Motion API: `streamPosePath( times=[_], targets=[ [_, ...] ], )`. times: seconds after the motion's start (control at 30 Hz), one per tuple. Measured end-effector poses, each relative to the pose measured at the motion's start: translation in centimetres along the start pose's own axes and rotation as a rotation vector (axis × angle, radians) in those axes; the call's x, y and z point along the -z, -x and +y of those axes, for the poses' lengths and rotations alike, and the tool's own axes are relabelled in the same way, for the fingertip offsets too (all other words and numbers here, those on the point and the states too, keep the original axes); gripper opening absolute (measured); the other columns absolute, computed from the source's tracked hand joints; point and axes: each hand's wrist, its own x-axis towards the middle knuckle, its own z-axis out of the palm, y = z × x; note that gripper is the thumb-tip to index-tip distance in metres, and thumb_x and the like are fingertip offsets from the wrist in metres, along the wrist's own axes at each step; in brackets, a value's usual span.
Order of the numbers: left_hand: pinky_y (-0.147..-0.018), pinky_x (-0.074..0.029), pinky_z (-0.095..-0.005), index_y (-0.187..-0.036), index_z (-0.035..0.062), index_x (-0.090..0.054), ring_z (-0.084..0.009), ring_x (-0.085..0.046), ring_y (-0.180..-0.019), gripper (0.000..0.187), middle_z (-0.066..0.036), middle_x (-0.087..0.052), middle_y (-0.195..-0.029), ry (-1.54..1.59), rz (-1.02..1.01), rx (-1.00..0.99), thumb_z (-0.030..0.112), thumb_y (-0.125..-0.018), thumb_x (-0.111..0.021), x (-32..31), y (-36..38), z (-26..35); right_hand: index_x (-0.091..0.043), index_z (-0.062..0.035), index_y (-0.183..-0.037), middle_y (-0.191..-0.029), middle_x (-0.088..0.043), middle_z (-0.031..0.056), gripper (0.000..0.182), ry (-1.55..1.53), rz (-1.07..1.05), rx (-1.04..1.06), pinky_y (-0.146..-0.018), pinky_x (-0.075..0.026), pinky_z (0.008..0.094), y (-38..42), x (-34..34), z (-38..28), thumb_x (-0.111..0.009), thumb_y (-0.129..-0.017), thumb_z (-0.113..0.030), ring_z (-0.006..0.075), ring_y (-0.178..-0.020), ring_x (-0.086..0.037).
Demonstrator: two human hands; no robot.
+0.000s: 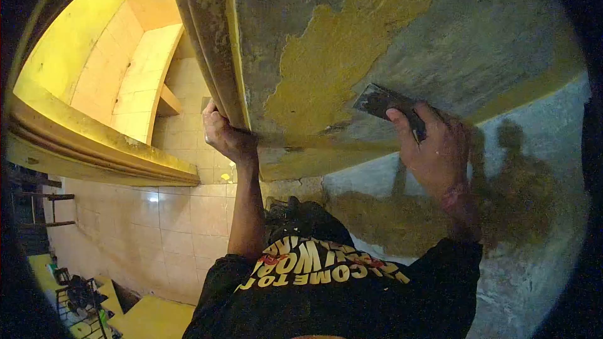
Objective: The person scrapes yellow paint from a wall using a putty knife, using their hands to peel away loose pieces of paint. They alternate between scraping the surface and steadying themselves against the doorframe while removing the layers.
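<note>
My right hand (436,144) is wrapped round a scraper (382,102), whose flat, dark-smeared blade lies against the wall (477,31). Left of the blade, a ragged yellow patch (339,44) shows within the grey, rough surface. My left hand (227,133) is closed in a fist beside the brown moulded frame (213,31) that edges the wall. A small greyish flat edge shows just above its fingers; I cannot tell what it belongs to.
A lit yellow tiled opening (119,56) lies beyond the frame at left. Light floor tiles (182,213) run below it. Dark metal racks and clutter (78,298) stand at lower left. A lower grey-blue wall surface (383,188) carries shadows.
</note>
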Motion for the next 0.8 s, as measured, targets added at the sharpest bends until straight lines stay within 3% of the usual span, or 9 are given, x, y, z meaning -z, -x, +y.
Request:
streamPosePath(
  times=[0.07, 0.17, 0.2, 0.27, 0.37, 0.57, 0.73, 0.8],
  targets=[
    [-0.071, -0.044, -0.0366, -0.091, -0.0083, -0.058, -0.0244, -0.056, -0.076, 0.06, -0.016, -0.061, -0.089, -0.007, -0.006, -0.006, 0.043, -0.091, -0.027, 0.0, 0.1, -0.8, -0.064, -0.0044, -0.081, -0.072, -0.064, 0.0164, 0.023, 0.068, -0.042, -0.066, -0.059, -0.048, 0.0408, 0.4, 0.2, -0.7, -0.063, -0.081, -0.028, 0.0343, -0.064, -0.062],
    [-0.072, -0.044, -0.0367, -0.091, -0.0087, -0.058, -0.0245, -0.056, -0.077, 0.059, -0.016, -0.061, -0.09, -0.028, -0.009, -0.005, 0.042, -0.091, -0.027, 0.0, 0.1, 0.0, -0.064, -0.0054, -0.082, -0.072, -0.064, 0.0156, 0.021, 0.074, -0.007, -0.052, -0.057, -0.048, 0.0402, 0.8, -0.2, -1.8, -0.064, -0.08, -0.027, 0.0343, -0.063, -0.062],
    [-0.072, -0.044, -0.0368, -0.092, -0.0089, -0.058, -0.0247, -0.056, -0.078, 0.058, -0.016, -0.061, -0.091, -0.04, -0.002, 0.009, 0.041, -0.091, -0.028, 0.0, 0.1, 0.4, -0.064, -0.0054, -0.082, -0.072, -0.064, 0.0156, 0.021, 0.075, -0.008, -0.056, -0.057, -0.048, 0.0402, 0.8, -0.5, -1.8, -0.064, -0.08, -0.027, 0.0343, -0.063, -0.062],
    [-0.073, -0.044, -0.0367, -0.092, -0.009, -0.058, -0.0248, -0.056, -0.079, 0.058, -0.017, -0.061, -0.092, -0.018, -0.026, 0.064, 0.04, -0.091, -0.028, -0.1, 0.1, -0.6, -0.061, -0.0131, -0.073, -0.058, -0.061, 0.0104, 0.024, 0.028, 0.107, 0.048, -0.045, -0.047, 0.0403, 0.6, -0.7, -1.5, -0.062, -0.08, -0.036, 0.0294, -0.048, -0.059],
    [-0.074, -0.044, -0.0368, -0.093, -0.0092, -0.058, -0.0252, -0.056, -0.08, 0.056, -0.018, -0.061, -0.092, 0.055, -0.04, 0.102, 0.038, -0.09, -0.028, -0.3, -0.3, -0.4, -0.06, -0.0125, -0.071, -0.056, -0.06, 0.0091, 0.024, 0.048, 0.219, 0.121, -0.044, -0.047, 0.0404, 0.1, -0.2, -1.3, -0.063, -0.08, -0.034, 0.0289, -0.046, -0.058],
    [-0.073, -0.043, -0.0369, -0.091, -0.0095, -0.058, -0.0254, -0.055, -0.08, 0.054, -0.018, -0.061, -0.092, 0.032, -0.067, 0.037, 0.036, -0.09, -0.029, 0.2, 0.3, -1.2, -0.059, -0.0122, -0.069, -0.055, -0.059, 0.0084, 0.022, 0.101, 0.113, 0.121, -0.044, -0.047, 0.0386, 0.4, -0.8, -1.6, -0.064, -0.08, -0.032, 0.0286, -0.047, -0.059],
    [-0.072, -0.043, -0.037, -0.089, -0.0097, -0.058, -0.025, -0.055, -0.078, 0.054, -0.017, -0.061, -0.09, 0.059, -0.055, 0.126, 0.035, -0.09, -0.028, 0.1, 0.0, -0.1, -0.059, -0.0136, -0.072, -0.055, -0.059, 0.0083, 0.02, 0.091, 0.19, 0.078, -0.043, -0.047, 0.0377, 0.4, -0.3, -1.1, -0.064, -0.079, -0.032, 0.0277, -0.047, -0.059],
    [-0.072, -0.043, -0.0369, -0.09, -0.0089, -0.058, -0.0247, -0.055, -0.078, 0.054, -0.016, -0.061, -0.089, -0.019, -0.096, 0.011, 0.036, -0.091, -0.028, 0.3, -0.1, -0.4, -0.06, -0.0139, -0.073, -0.056, -0.06, 0.0085, 0.02, 0.104, 0.175, 0.073, -0.043, -0.047, 0.0378, 0.8, -0.5, -1.3, -0.064, -0.08, -0.032, 0.0275, -0.048, -0.059]
  ],
)
